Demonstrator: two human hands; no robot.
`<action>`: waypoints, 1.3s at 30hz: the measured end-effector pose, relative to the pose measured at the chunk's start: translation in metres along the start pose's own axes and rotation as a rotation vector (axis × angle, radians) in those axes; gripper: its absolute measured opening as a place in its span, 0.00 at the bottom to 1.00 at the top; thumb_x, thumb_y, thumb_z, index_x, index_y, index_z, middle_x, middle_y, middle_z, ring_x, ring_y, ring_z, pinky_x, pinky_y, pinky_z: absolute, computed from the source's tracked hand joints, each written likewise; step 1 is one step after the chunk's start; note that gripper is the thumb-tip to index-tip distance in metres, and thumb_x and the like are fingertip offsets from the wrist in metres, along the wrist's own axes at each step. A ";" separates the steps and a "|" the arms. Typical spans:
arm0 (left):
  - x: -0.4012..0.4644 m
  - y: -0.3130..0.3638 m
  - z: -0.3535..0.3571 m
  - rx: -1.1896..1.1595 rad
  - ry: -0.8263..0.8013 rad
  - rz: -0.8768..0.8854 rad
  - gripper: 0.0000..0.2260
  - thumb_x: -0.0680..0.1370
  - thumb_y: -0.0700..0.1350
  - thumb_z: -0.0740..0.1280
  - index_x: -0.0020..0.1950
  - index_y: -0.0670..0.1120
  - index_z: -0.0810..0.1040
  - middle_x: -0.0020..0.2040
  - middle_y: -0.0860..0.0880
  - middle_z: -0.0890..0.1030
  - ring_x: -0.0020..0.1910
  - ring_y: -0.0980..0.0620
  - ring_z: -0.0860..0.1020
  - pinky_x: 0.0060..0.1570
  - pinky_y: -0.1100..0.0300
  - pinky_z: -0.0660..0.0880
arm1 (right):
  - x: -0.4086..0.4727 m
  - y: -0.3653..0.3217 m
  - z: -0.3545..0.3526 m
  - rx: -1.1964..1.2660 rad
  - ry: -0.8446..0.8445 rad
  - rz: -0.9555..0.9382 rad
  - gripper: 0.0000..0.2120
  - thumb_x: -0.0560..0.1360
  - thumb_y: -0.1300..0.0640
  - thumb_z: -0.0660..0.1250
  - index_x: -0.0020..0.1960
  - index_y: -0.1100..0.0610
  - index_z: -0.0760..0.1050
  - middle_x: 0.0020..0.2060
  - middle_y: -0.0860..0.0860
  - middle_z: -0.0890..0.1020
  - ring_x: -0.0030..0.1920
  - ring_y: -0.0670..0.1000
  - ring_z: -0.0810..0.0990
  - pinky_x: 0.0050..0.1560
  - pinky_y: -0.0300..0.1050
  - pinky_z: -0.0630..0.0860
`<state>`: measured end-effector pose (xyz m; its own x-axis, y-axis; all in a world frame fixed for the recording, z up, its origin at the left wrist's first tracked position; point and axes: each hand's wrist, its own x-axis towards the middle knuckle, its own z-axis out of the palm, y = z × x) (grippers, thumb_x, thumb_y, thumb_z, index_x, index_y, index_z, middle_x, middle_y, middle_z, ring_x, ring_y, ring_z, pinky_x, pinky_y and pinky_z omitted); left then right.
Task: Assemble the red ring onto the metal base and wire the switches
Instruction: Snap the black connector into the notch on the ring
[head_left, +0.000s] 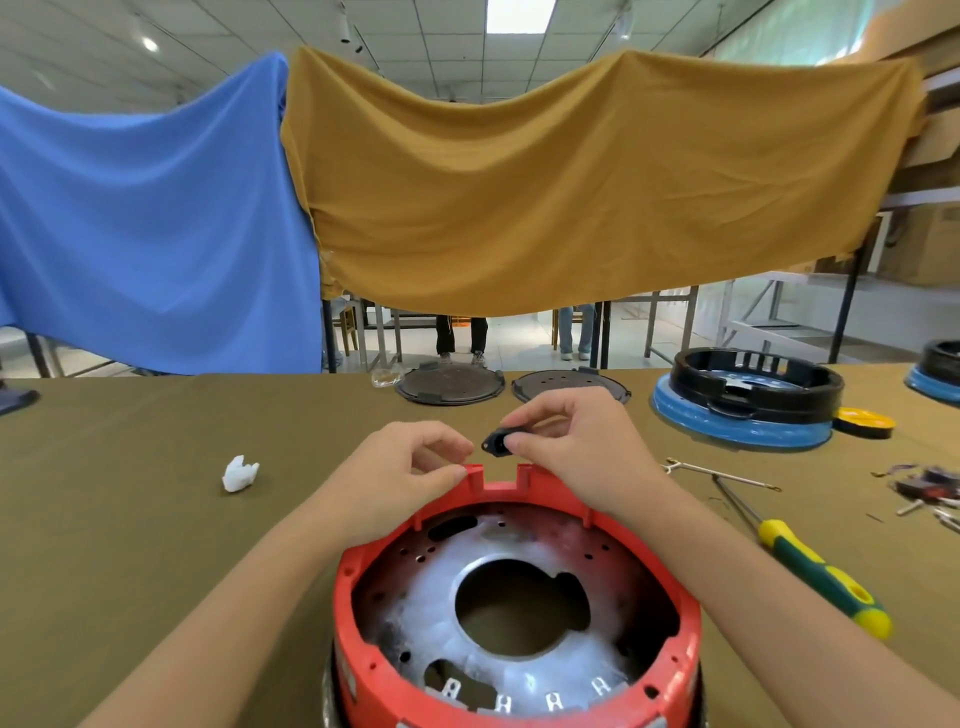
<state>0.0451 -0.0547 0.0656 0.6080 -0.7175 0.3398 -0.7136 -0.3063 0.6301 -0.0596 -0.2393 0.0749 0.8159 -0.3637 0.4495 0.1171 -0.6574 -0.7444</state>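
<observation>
The red ring (358, 577) sits around the shiny metal base (447, 582) on the table directly in front of me, with a square notch at its far edge. My right hand (576, 447) pinches a small black socket part (496, 443) just above that notch. My left hand (410, 462) rests its fingertips on the ring's far rim, left of the notch, thumb and forefinger curled close together. White terminal tabs (524, 699) line the base's near inner edge.
A green-and-yellow screwdriver (815, 571) and thin metal rods (722, 474) lie to the right. Loose small parts (924, 491) sit at far right. Two dark round plates (449, 383) and a black-and-blue ring assembly (748, 400) stand farther back. A white crumpled scrap (239, 473) lies left.
</observation>
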 end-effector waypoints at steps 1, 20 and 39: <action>-0.001 -0.001 0.000 -0.009 -0.021 -0.018 0.07 0.80 0.44 0.69 0.55 0.54 0.83 0.48 0.56 0.85 0.47 0.60 0.82 0.51 0.60 0.78 | 0.001 0.000 0.000 -0.040 0.003 -0.002 0.05 0.72 0.58 0.76 0.44 0.49 0.85 0.38 0.43 0.86 0.40 0.40 0.84 0.47 0.41 0.81; 0.015 0.007 0.005 0.230 0.008 0.073 0.04 0.79 0.46 0.69 0.48 0.55 0.82 0.42 0.58 0.82 0.41 0.60 0.79 0.46 0.61 0.78 | 0.003 -0.004 0.003 -0.177 -0.053 0.017 0.10 0.69 0.56 0.79 0.37 0.45 0.80 0.35 0.43 0.84 0.39 0.41 0.83 0.43 0.33 0.77; 0.015 0.005 0.008 0.246 0.046 0.049 0.05 0.79 0.47 0.69 0.44 0.54 0.82 0.38 0.58 0.82 0.37 0.60 0.79 0.39 0.67 0.72 | 0.006 0.001 -0.004 -0.160 -0.160 0.036 0.06 0.74 0.60 0.74 0.46 0.50 0.86 0.39 0.44 0.86 0.44 0.45 0.84 0.51 0.42 0.80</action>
<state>0.0476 -0.0723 0.0680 0.5818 -0.7077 0.4008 -0.8024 -0.4188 0.4252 -0.0565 -0.2450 0.0789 0.8987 -0.2879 0.3307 0.0053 -0.7470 -0.6648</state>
